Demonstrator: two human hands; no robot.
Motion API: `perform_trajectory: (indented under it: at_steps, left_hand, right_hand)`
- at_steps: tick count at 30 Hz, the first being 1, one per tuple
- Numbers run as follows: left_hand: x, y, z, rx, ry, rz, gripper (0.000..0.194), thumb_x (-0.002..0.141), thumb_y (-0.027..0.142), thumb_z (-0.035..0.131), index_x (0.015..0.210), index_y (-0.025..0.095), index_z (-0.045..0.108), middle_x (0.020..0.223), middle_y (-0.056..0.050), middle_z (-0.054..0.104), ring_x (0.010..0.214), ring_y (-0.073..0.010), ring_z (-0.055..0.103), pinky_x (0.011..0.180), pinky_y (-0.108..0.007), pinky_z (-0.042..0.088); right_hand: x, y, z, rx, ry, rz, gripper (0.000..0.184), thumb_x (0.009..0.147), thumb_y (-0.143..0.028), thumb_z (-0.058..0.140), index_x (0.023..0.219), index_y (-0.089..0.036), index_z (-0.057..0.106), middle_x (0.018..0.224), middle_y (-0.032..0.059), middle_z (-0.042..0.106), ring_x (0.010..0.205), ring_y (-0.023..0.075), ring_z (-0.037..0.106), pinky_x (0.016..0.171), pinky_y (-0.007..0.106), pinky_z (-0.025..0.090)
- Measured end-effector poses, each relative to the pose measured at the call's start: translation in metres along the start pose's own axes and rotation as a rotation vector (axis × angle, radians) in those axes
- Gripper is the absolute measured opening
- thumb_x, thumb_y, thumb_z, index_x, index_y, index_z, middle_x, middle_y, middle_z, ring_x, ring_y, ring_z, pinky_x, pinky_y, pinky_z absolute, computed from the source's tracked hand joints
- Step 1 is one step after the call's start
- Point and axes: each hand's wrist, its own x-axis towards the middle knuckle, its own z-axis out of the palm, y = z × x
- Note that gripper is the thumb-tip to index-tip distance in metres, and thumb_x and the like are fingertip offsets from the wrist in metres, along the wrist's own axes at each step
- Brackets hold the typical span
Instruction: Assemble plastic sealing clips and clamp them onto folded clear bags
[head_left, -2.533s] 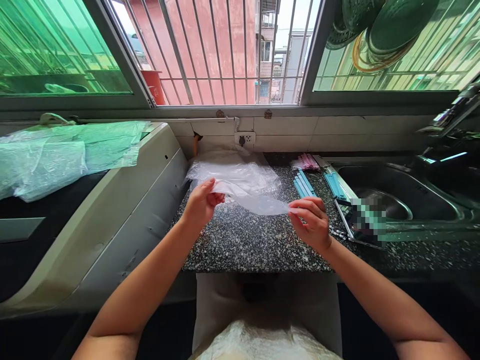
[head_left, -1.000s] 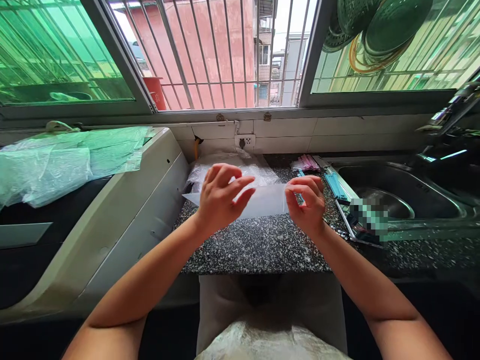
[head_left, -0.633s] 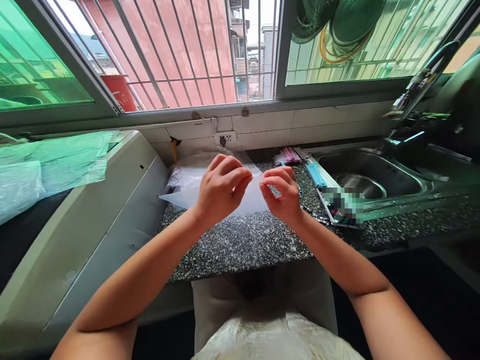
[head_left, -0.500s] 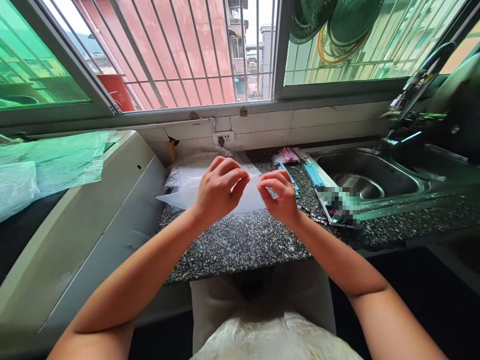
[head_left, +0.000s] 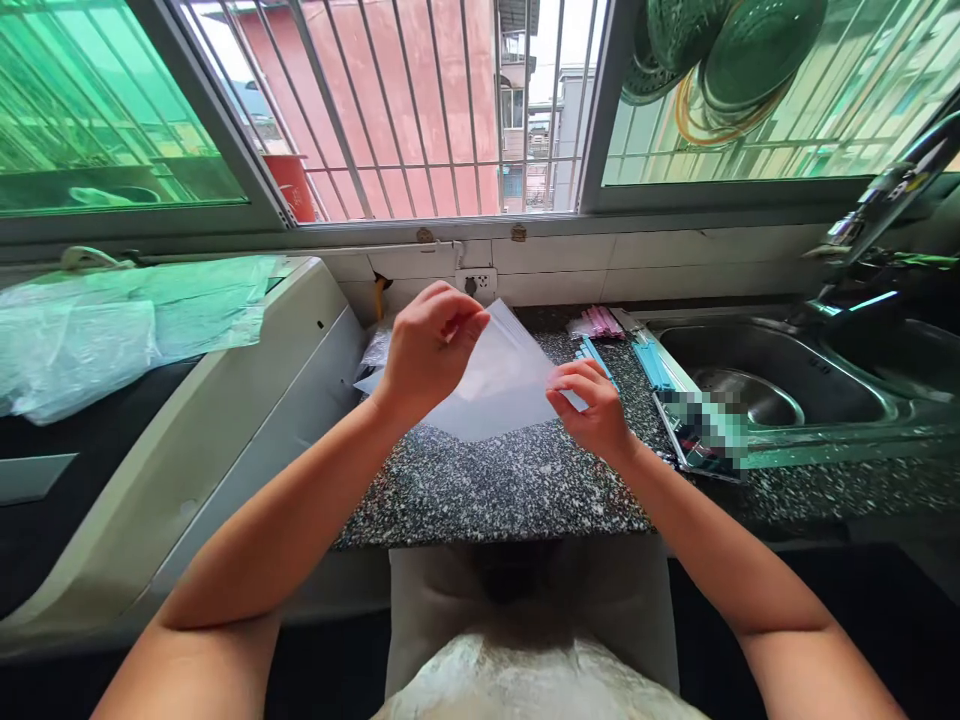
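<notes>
A frosted, see-through plastic bag [head_left: 495, 390] hangs tilted above the speckled counter [head_left: 487, 490]. Fingers of my left hand [head_left: 433, 345] pinch its upper corner. At the right end of the same edge, my right hand [head_left: 592, 405] grips it between thumb and fingers. Faint parallel lines run along that edge between the two hands. Behind my left hand lies more clear plastic [head_left: 377, 347], partly hidden. Just beyond my right hand are blue strips [head_left: 595, 358].
Pink strips [head_left: 600, 322] and more blue strips [head_left: 651, 365] lie near the sink [head_left: 780, 345]. Beside them is a flat packet [head_left: 701, 435], partly blurred out. A pale appliance [head_left: 300, 330] with green plastic sheeting [head_left: 202, 300] borders the left. A wall socket [head_left: 477, 280] is behind.
My hands have moved apart, the left one higher and the right one lower. The bag's edge now stretches between them, and the bag is tilted up. The view has shifted left.
</notes>
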Motion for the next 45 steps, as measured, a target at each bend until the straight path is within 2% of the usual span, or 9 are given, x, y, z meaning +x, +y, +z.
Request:
perform_trajectory:
  at_steps: [6, 13, 17, 21, 27, 32, 38, 42, 45]
  left_hand:
    - [0.016, 0.001, -0.024, -0.318, 0.034, -0.365, 0.012, 0.077, 0.017, 0.059, 0.066, 0.017, 0.055, 0.052, 0.003, 0.045, 0.047, -0.0066, 0.042, 0.043, -0.020, 0.034]
    - [0.006, 0.020, -0.042, -0.672, -0.067, -0.750, 0.016, 0.075, 0.022, 0.062, 0.063, 0.017, 0.053, 0.043, 0.005, 0.043, 0.033, -0.0043, 0.038, 0.031, -0.017, 0.030]
    - [-0.013, 0.023, -0.038, -0.809, -0.138, -0.858, 0.019, 0.070, 0.026, 0.068, 0.064, 0.017, 0.053, 0.044, 0.005, 0.047, 0.033, -0.0038, 0.040, 0.029, -0.016, 0.031]
    - [-0.034, 0.003, -0.019, -0.873, -0.113, -0.829, 0.022, 0.066, 0.028, 0.071, 0.064, 0.016, 0.054, 0.044, 0.005, 0.048, 0.036, -0.0047, 0.043, 0.032, -0.016, 0.036]
    - [-0.067, -0.044, 0.019, -0.824, -0.121, -0.919, 0.024, 0.062, 0.029, 0.073, 0.063, 0.015, 0.053, 0.042, 0.006, 0.048, 0.033, -0.0047, 0.043, 0.034, -0.017, 0.037]
    - [-0.083, -0.076, 0.034, -0.798, -0.097, -0.971, 0.030, 0.055, 0.034, 0.076, 0.061, 0.015, 0.052, 0.042, 0.007, 0.048, 0.034, -0.0044, 0.041, 0.034, -0.017, 0.035]
    - [-0.085, -0.100, 0.046, -0.809, -0.081, -0.932, 0.033, 0.054, 0.039, 0.075, 0.060, 0.015, 0.053, 0.041, 0.007, 0.046, 0.036, -0.0046, 0.040, 0.037, -0.018, 0.033]
    - [-0.080, -0.107, 0.056, -0.800, -0.124, -0.906, 0.031, 0.055, 0.039, 0.074, 0.059, 0.015, 0.055, 0.041, 0.006, 0.045, 0.036, -0.0047, 0.039, 0.039, -0.019, 0.031]
    - [-0.078, -0.108, 0.062, -0.809, -0.172, -0.876, 0.030, 0.055, 0.039, 0.073, 0.059, 0.015, 0.055, 0.042, 0.006, 0.045, 0.038, -0.0050, 0.039, 0.039, -0.020, 0.030]
  right_hand:
    - [0.003, -0.008, -0.026, 0.208, -0.063, 0.263, 0.012, 0.081, -0.030, 0.058, 0.072, -0.022, 0.063, 0.078, 0.0032, 0.064, 0.081, 0.0176, 0.058, 0.078, 0.036, 0.047]
    - [0.002, -0.016, -0.055, 0.485, -0.031, 0.422, 0.014, 0.078, -0.038, 0.064, 0.073, -0.025, 0.067, 0.074, 0.0010, 0.064, 0.073, 0.0147, 0.058, 0.069, 0.031, 0.046]
    - [0.001, -0.020, -0.069, 0.513, -0.064, 0.516, 0.018, 0.074, -0.042, 0.068, 0.071, -0.025, 0.068, 0.069, 0.0005, 0.065, 0.067, 0.0136, 0.058, 0.064, 0.029, 0.046]
    - [0.001, -0.014, -0.075, 0.430, -0.112, 0.657, 0.023, 0.070, -0.046, 0.069, 0.068, -0.023, 0.067, 0.068, 0.0015, 0.065, 0.066, 0.0134, 0.057, 0.063, 0.027, 0.046]
    - [-0.009, 0.022, -0.053, 0.334, -0.247, 0.807, 0.031, 0.063, -0.048, 0.072, 0.065, -0.018, 0.065, 0.065, 0.0017, 0.064, 0.061, 0.0118, 0.052, 0.060, 0.026, 0.041]
    - [-0.013, 0.043, -0.026, 0.361, -0.287, 0.866, 0.034, 0.061, -0.050, 0.070, 0.065, -0.017, 0.062, 0.064, 0.0009, 0.062, 0.059, 0.0104, 0.048, 0.059, 0.025, 0.038]
    - [-0.006, 0.063, -0.012, 0.328, -0.328, 0.833, 0.035, 0.061, -0.050, 0.068, 0.067, -0.016, 0.061, 0.065, 0.0010, 0.061, 0.060, 0.0111, 0.050, 0.061, 0.027, 0.040]
    - [0.007, 0.074, -0.001, 0.220, -0.284, 0.750, 0.035, 0.062, -0.044, 0.069, 0.082, -0.016, 0.064, 0.075, 0.0035, 0.064, 0.067, 0.0138, 0.055, 0.064, 0.029, 0.044]
    - [0.024, 0.071, 0.019, 0.207, -0.395, 0.655, 0.032, 0.068, -0.040, 0.066, 0.088, -0.016, 0.066, 0.080, 0.0055, 0.067, 0.070, 0.0139, 0.057, 0.064, 0.029, 0.045]
